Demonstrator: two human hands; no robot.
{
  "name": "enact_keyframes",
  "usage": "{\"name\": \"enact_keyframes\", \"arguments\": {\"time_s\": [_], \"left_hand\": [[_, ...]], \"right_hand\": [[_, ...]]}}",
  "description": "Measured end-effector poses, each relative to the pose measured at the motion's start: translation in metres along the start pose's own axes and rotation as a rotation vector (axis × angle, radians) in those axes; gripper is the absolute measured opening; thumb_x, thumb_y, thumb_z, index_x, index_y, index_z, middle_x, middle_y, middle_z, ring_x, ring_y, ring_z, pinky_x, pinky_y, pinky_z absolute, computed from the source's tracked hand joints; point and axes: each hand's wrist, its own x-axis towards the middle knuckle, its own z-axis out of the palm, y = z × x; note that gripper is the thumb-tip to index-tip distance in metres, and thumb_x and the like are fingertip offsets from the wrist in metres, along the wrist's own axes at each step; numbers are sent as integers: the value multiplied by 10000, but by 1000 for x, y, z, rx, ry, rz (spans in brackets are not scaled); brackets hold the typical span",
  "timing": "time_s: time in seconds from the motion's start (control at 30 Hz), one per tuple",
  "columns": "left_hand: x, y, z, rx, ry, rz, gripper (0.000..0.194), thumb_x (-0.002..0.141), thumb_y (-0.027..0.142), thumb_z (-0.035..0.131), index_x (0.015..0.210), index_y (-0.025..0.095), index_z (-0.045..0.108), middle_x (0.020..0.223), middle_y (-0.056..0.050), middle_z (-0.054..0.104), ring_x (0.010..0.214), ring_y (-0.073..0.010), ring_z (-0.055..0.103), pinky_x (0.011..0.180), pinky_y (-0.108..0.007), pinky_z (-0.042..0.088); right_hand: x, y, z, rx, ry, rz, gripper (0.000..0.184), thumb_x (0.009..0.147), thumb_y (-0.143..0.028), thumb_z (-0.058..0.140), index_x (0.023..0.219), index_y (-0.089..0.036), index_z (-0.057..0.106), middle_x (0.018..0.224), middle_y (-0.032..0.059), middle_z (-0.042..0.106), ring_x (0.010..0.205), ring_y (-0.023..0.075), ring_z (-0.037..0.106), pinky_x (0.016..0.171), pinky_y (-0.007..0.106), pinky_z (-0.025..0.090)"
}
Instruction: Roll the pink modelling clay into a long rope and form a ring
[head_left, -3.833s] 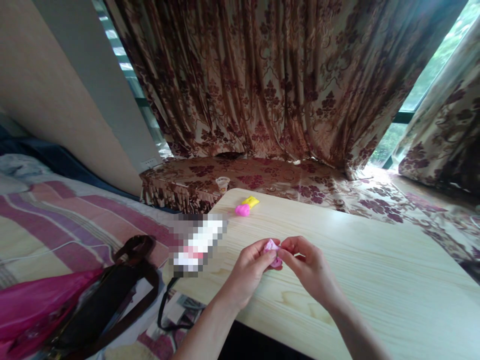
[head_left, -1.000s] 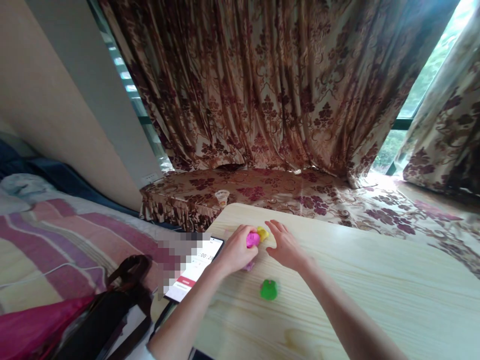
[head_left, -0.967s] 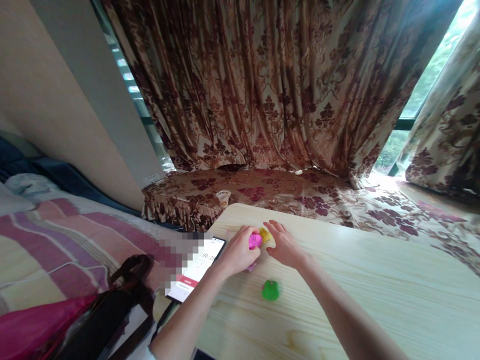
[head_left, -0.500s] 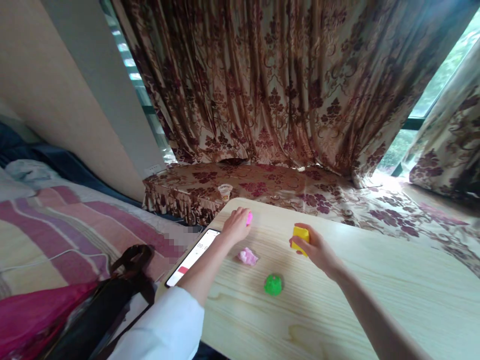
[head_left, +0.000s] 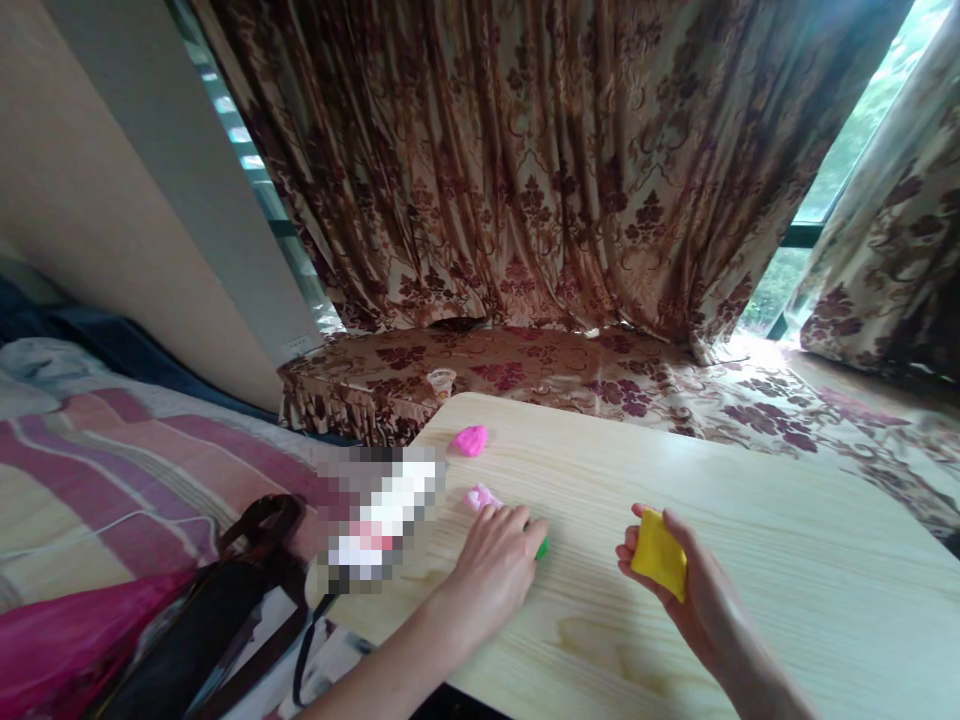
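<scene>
Behind the far edge of the light wooden table with rounded corner (head_left: 787, 560) there hangs a big brown curtain with dark red flower pattern (head_left: 540, 150). Over the middle part of the table, the right hand (head_left: 701, 585) is closed around a flat, square, yellow soft piece (head_left: 661, 553), while over the table's left part the left hand (head_left: 495, 565) has its fingers bent down upon a mostly hidden green lump (head_left: 543, 547), and I cannot tell whether it grips this lump. Near the table's far left corner lies a bright pink rounded lump (head_left: 472, 440), and on its left part, just beyond the left hand's fingers, a pale pink crumpled piece (head_left: 480, 497).
</scene>
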Motion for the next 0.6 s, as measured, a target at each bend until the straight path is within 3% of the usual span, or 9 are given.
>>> {"name": "enact_keyframes", "arguments": {"time_s": [0.2, 0.3, 0.37, 0.43, 0.53, 0.57, 0.6], "left_hand": [[69, -47, -15, -42, 148, -177, 250, 781, 128, 519, 996, 238, 585, 1013, -96, 594, 1060, -282, 484, 940, -457, 307], [79, -59, -20, -129, 189, -230, 351, 689, 106, 612, 1020, 222, 591, 1043, -108, 596, 1107, -320, 460, 964, -498, 293], [70, -50, -18, -223, 237, -217, 434, 711, 149, 614, 1134, 224, 547, 1186, -109, 544, 1188, -317, 407, 1015, -491, 257], [56, -28, -10, -349, 280, -185, 425, 810, 237, 537, 1231, 228, 479, 1301, -87, 476, 1246, -263, 374, 1059, -425, 246], [35, 13, 11, -580, 282, -178, 358, 922, 343, 359, 1239, 225, 476, 1260, -69, 534, 1168, -182, 489, 982, -319, 385], [31, 25, 20, -702, 263, -195, 378, 939, 366, 306, 1242, 221, 478, 1239, -74, 557, 1144, -173, 518, 942, -306, 424], [30, 36, 27, -1087, 228, -289, 379, 928, 394, 341, 1207, 208, 517, 1235, -87, 566, 1161, -187, 512, 949, -314, 422]], "right_hand": [[-2, 4, -3, -48, 56, -38, 318, 779, -393, 648, 990, -158, 608, 939, 94, 679, 891, 248, 641, 778, 377, 524], [-1, 4, -4, -29, 19, -82, 316, 791, -360, 645, 1036, -169, 589, 955, 86, 676, 929, 234, 624, 822, 365, 499], [0, 3, -3, -25, 4, -127, 315, 799, -344, 641, 1064, -187, 576, 873, 47, 672, 849, 201, 629, 799, 338, 495], [3, 1, 1, -24, 4, -176, 266, 802, -354, 636, 1008, -192, 588, 761, 12, 641, 721, 165, 613, 722, 301, 495], [6, 2, 13, -2, -32, -221, 233, 830, -414, 585, 814, -182, 580, 625, -17, 553, 589, 125, 544, 584, 243, 451], [7, 3, 17, 0, -50, -222, 263, 841, -433, 564, 768, -180, 564, 591, -25, 521, 555, 114, 515, 543, 229, 424], [7, 5, 22, -8, -60, -221, 291, 849, -448, 545, 736, -180, 547, 560, -34, 489, 519, 103, 483, 506, 217, 393]]}}
